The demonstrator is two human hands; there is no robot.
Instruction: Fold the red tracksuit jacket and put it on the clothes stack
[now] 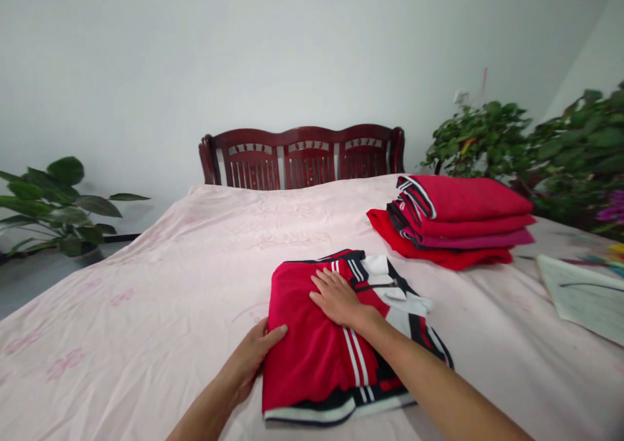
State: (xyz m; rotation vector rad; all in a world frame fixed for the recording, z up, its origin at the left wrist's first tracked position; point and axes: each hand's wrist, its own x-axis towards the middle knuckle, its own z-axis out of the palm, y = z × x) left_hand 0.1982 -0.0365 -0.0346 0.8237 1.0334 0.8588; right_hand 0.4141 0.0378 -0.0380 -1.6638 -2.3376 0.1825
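Note:
A red sports garment with black and white striped trim (pixel 305 343) lies partly folded on the bed, its white-and-black collar area bunched at the far right. My right hand (pixel 336 298) presses flat on top of it, fingers spread. My left hand (pixel 254 355) rests against its left edge, thumb and fingers on the red fabric without a visible grip. A stack of folded red garments (pixel 451 216) sits farther up the bed to the right, apart from both hands.
The bed has a pale pink patterned sheet (pixel 146 311) and a dark red wooden headboard (pixel 302 158) against a white wall. Leafy potted plants (pixel 536 142) crowd the right side, another plant (pixel 53 207) stands left, and white papers (pixel 580 298) lie at the right.

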